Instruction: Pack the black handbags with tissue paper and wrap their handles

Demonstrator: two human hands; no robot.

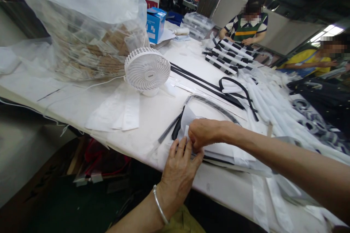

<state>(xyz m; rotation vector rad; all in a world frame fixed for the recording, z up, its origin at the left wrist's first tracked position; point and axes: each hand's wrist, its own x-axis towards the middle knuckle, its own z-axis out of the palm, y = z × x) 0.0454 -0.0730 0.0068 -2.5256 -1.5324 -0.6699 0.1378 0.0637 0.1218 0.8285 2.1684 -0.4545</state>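
My left hand [182, 165], with a bangle on its wrist, lies at the table's near edge. Its fingers are stretched out and press on a white sheet [188, 115] with a black strip [176, 128] beside it. Just above those fingertips my right hand [204, 133] is closed in a fist-like pinch. Whatever the pinch holds is hidden behind the fingers. Under both hands is a flat stack of white pieces [226, 151] with a dark edge. A grey band [216, 105] curves behind it.
A white fan [147, 70] stands on the table beside a big clear bag of packets [93, 51]. Black strips [202, 82] lie farther back. Checkered pieces [229, 55], white rolls [276, 98] and a blue box [155, 25] are beyond. Two people work across the table.
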